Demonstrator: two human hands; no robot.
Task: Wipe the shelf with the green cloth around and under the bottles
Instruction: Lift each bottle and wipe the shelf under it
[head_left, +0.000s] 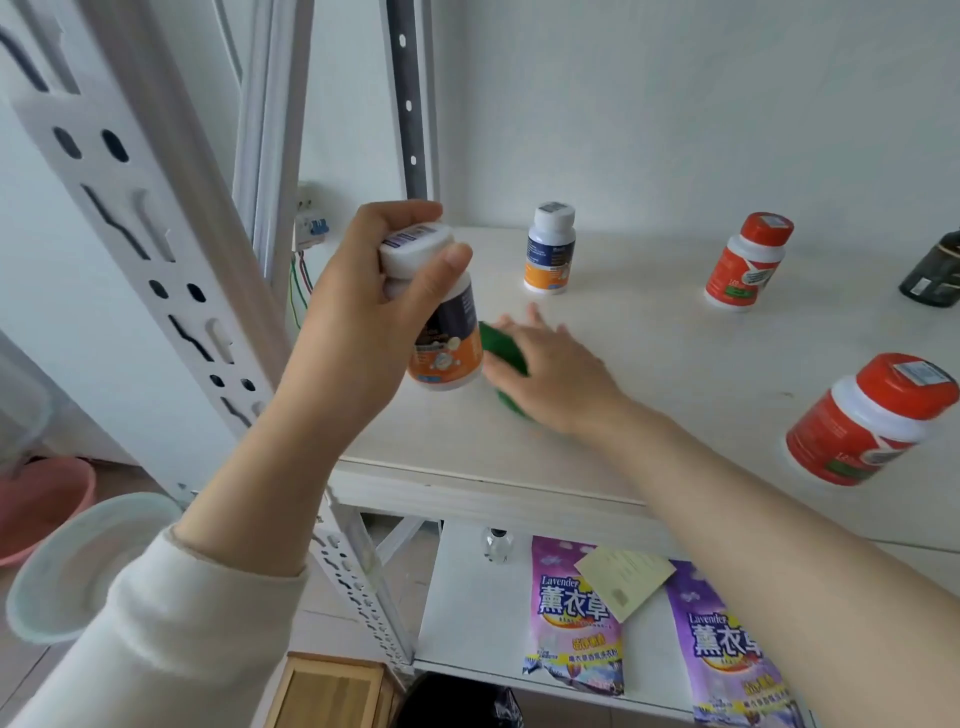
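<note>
Head view: we look down on a pale wooden shelf (675, 364) in a white slotted metal rack. The left hand (358, 312) grips a white-capped bottle (441, 332) with a dark and orange label. Its fingers and thumb are curled round the cap and neck. We see the bottle tilted over the shelf's front left corner, and it looks clear of the board.

Just right of the bottle's base, the right hand (550, 369) lies palm down on the green cloth (506, 345). Its fingers are straight and spread, pressing the cloth onto the shelf. Most of the cloth is hidden under the palm, and only its left edge shows. The hand is blurred.

A matching white-capped bottle (549, 249) stands upright near the back wall. Further right we find a red-capped bottle (745, 262) at the back and a second red-capped bottle (867, 421) near the front, well apart from each other. A dark glass bottle (935, 275) is cut off by the right edge.

On the lower shelf lie two purple lavender packets (571, 613), with a yellowish card (623, 577) resting across them, and a small clear bottle (497, 543) stands behind. To the left of the rack we see a white basin (78, 561), a pink basin (41, 504) and a wooden box (332, 691).
</note>
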